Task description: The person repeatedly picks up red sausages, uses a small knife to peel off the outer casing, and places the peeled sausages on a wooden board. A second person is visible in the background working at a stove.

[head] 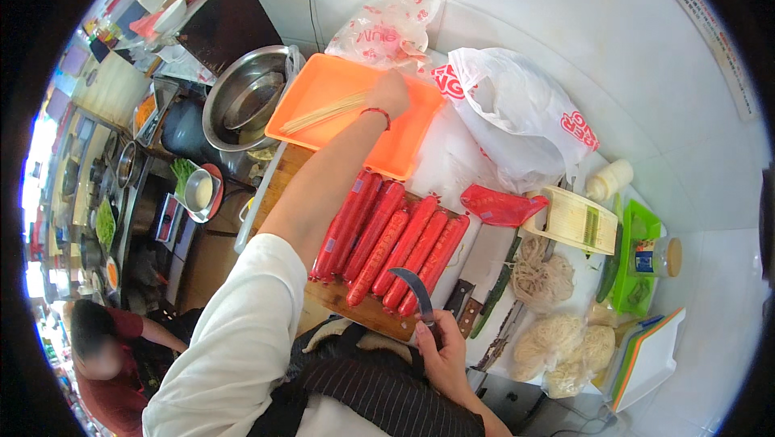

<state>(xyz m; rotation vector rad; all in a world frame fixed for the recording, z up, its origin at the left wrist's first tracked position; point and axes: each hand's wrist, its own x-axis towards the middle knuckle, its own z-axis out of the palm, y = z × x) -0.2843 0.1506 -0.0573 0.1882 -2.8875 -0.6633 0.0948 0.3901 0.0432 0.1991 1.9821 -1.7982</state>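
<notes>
My left hand [389,95] is down in an orange plastic tray [393,149], at the right end of a bundle of thin wooden skewers [327,113]. Its fingers are hidden, so I cannot tell whether they grip the skewers. In my right hand [445,349] is a small knife with a curved dark blade [416,288], held just over the near ends of the sausages. Several long sausages in red plastic casings [387,243] lie side by side on a wooden cutting board [284,179].
Right of the board lie a cleaver [487,252], a cucumber [497,291], a slicer [575,219] and bagged noodles [539,346]. A white plastic bag [514,116] stands behind. Steel bowls [221,128] are left of the tray. Another person [115,364] is at lower left.
</notes>
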